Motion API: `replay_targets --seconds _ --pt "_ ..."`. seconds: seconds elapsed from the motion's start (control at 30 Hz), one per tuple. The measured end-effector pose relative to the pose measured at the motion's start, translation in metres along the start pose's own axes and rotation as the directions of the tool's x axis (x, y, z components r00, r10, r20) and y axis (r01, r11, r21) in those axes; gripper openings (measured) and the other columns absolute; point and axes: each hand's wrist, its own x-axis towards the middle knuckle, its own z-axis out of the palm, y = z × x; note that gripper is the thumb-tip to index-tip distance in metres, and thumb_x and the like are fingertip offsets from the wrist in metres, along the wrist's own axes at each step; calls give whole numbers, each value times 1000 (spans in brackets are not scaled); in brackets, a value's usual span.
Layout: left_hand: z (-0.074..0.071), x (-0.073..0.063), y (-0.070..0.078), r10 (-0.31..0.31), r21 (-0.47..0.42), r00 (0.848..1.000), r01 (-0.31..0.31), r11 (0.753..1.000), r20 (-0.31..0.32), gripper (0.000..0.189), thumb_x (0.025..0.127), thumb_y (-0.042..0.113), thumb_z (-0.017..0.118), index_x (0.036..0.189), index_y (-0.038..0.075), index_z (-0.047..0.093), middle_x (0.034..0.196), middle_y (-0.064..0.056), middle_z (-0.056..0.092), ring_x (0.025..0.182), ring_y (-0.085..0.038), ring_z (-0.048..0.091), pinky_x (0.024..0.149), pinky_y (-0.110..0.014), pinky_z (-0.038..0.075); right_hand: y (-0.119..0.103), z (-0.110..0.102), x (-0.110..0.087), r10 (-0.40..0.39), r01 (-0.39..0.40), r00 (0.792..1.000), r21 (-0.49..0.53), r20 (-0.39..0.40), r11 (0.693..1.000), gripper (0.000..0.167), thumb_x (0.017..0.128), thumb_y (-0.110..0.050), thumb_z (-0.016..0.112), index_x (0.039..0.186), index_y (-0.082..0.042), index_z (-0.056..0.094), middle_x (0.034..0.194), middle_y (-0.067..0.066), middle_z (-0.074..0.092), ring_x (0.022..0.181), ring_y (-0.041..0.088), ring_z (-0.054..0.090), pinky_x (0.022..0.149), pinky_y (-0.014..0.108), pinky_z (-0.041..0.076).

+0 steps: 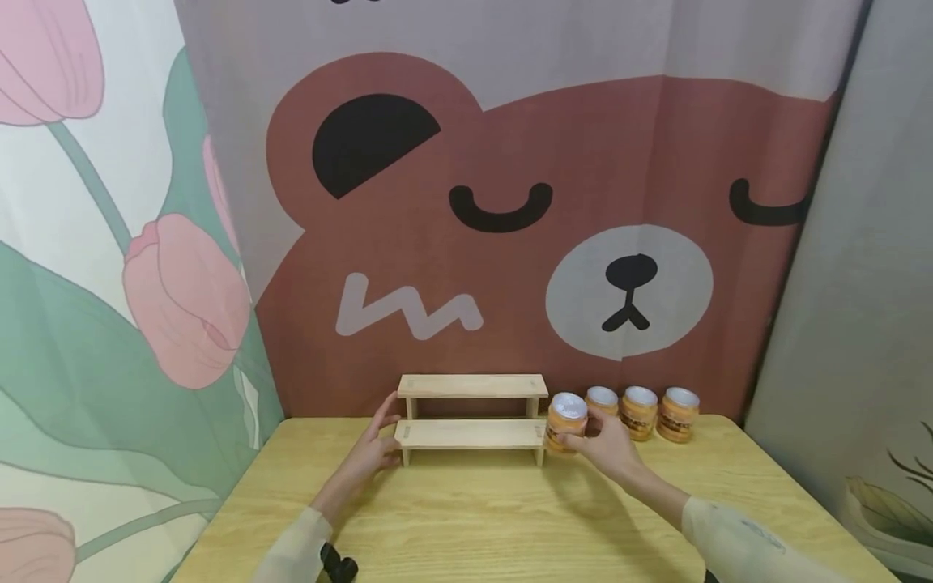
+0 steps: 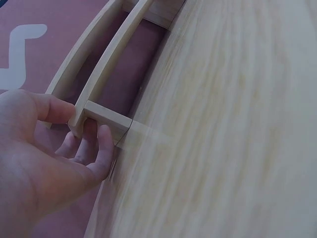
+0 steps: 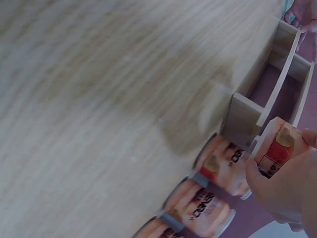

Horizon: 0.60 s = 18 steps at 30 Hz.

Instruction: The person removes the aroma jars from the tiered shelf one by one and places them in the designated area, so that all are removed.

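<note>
A two-tier wooden step shelf (image 1: 470,435) stands at the back of the table. My left hand (image 1: 368,455) grips the left end of its lower board. In the left wrist view, the thumb of that hand (image 2: 47,158) lies against the board's end, with the other fingers curled beneath it beside the leg. Beside the shelf's right end, my right hand (image 1: 612,447) holds a small orange-labelled jar (image 1: 565,414) with a silvery lid. The right wrist view shows this held jar (image 3: 280,146) tilted in that frame, thumb and fingers around its side, close to the shelf's end.
Three more such jars stand in a row to the right: one partly behind the right hand (image 1: 602,396), a middle jar (image 1: 639,414) and an outer jar (image 1: 678,416). Behind the wooden table (image 1: 466,518) hangs a bear-print curtain (image 1: 408,364). A black object (image 1: 338,564) shows by the left sleeve.
</note>
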Motion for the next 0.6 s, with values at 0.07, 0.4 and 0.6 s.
replay_targets --seconds 0.07,0.4,0.6 --pt "0 0 0 -4 7 1000 4 1000 -2 95 92 -6 56 163 43 16 160 -19 17 82 -27 46 73 -41 50 3 -3 -1 19 -19 1000 -2 -8 1000 57 80 -24 88 127 -1 65 102 8 71 92 21 66 71 32 54" --pt "4 4 3 14 -3 1000 -14 1000 -10 95 90 -8 53 164 40 16 159 -21 18 79 -23 47 69 -36 49 31 -18 2 34 -39 997 -80 -63 996 60 80 -23 88 127 3 63 94 8 68 80 19 60 64 30 51" --pt "5 0 1 8 -11 1000 -8 1000 -30 96 89 -8 53 163 42 18 159 -20 17 80 -24 45 69 -37 48 44 -20 0 54 -59 997 -102 -52 993 60 80 -23 88 125 6 62 96 11 67 81 21 60 63 31 50"
